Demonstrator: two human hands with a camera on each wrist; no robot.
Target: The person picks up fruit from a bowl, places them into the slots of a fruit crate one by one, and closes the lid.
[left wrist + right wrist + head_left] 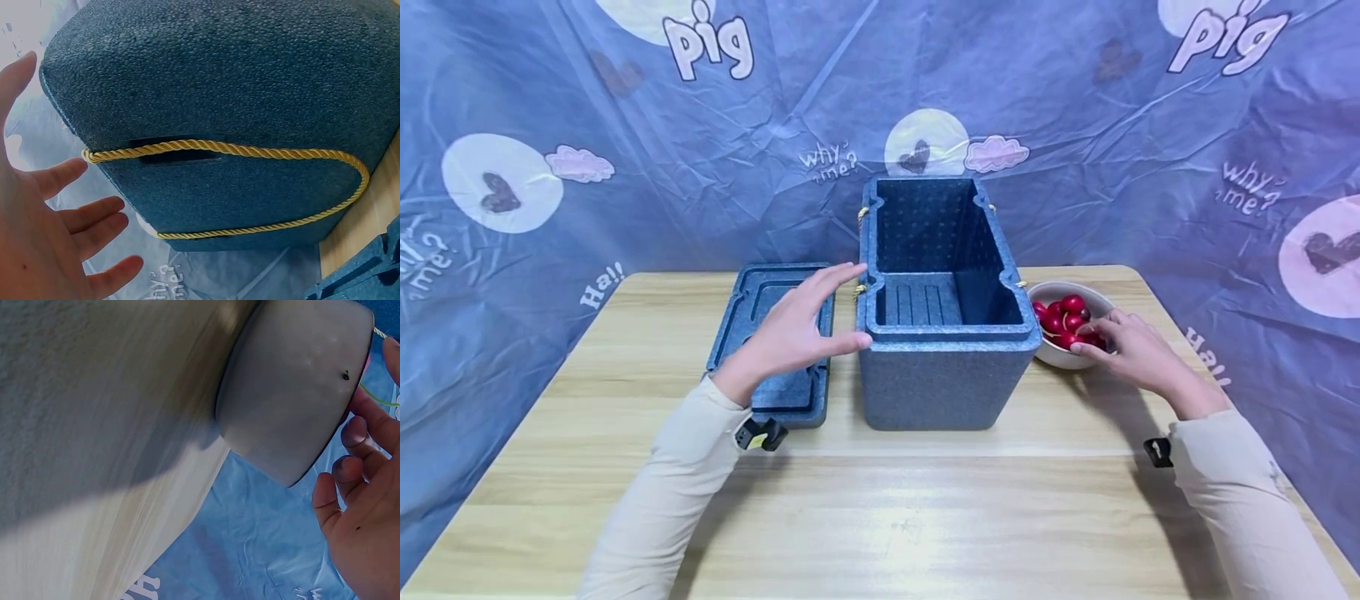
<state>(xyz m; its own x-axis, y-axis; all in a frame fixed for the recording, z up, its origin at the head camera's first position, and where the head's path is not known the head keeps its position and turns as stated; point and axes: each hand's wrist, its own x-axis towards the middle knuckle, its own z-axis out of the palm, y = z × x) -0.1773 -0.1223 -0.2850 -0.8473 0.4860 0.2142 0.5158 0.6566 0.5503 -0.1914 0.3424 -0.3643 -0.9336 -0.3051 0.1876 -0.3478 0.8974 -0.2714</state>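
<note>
A dark blue-grey foam box stands uncovered, its interior showing a ribbed floor. My left hand is spread at its left rim, fingers and thumb extended, holding nothing. In the left wrist view, a yellow twisted rope runs along the box's side near the fingertips. My right hand reaches over a pale bowl of red cherries, with thumb and index finger among the fruit. A green stem shows between them in the right wrist view. Whether they pinch a cherry is hidden.
The foam lid lies on the wooden table left of the box. The bowl sits close against the box's right side. A blue printed cloth hangs behind the table and along its sides.
</note>
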